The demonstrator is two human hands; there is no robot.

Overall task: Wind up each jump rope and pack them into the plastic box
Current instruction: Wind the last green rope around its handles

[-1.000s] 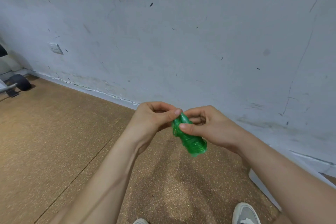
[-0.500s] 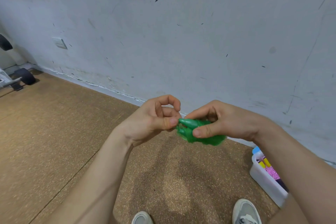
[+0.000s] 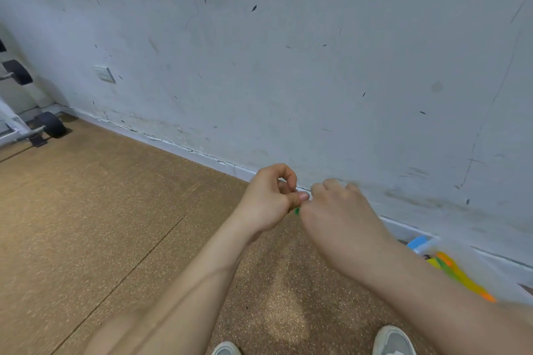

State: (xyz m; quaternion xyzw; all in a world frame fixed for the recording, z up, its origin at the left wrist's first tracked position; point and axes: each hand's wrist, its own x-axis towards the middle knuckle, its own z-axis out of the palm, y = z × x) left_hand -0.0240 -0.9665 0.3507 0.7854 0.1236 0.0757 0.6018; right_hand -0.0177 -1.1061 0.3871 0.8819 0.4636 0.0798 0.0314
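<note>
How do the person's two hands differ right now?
The left hand shows its thumb and curled forefinger; the right hand shows only its back, with its fingers turned away. The left hand looks sharp, the right hand blurred. The right hand lies nearer the plastic box than the left hand does. Both meet at the green jump rope, of which only a sliver shows.

Green jump rope [image 3: 296, 211] (sliver showing); plastic box [image 3: 431, 243] lower right.
</note>
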